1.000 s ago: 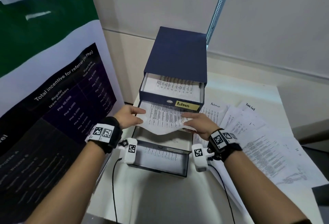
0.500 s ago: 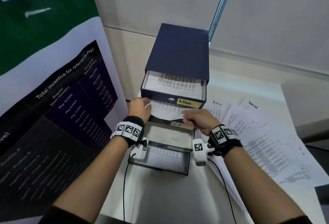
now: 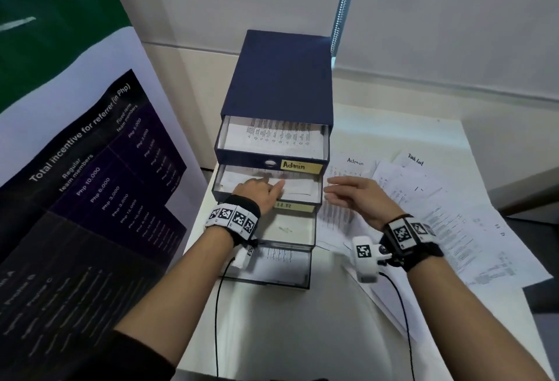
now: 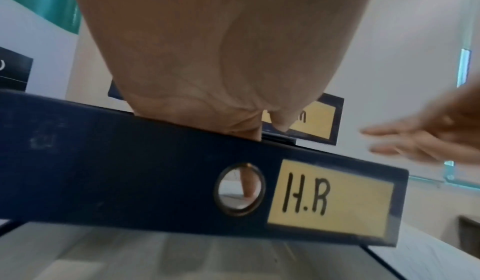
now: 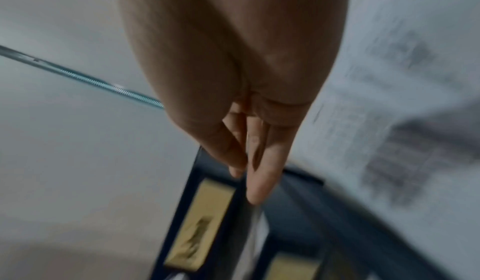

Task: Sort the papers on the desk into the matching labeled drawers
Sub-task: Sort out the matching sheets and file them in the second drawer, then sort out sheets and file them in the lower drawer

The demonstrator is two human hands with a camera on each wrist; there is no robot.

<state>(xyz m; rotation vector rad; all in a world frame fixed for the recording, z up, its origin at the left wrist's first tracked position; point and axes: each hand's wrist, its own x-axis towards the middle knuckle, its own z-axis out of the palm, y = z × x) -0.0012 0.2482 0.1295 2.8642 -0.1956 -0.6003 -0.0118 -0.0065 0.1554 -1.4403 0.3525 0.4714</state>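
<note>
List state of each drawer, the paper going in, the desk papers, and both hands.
Admin drawer: pulled part open, papers inside.
H.R drawer: open, holds paper.
third drawer: open.
bottom drawer: pulled furthest out, printed sheet inside.
paper in H.R drawer: lying flat.
left hand: fingers resting on that paper.
right hand: open, holding nothing, over the desk papers.
desk papers: spread loose, overlapping.

Printed papers (image 3: pixel 447 214) fan across the table under the right grip (image 3: pixel 357 199); the H.R drawer (image 4: pixel 182 181) (open, navy) holds one sheet (image 3: pixel 298 188) beneath the left grip (image 3: pixel 260 191).
</note>
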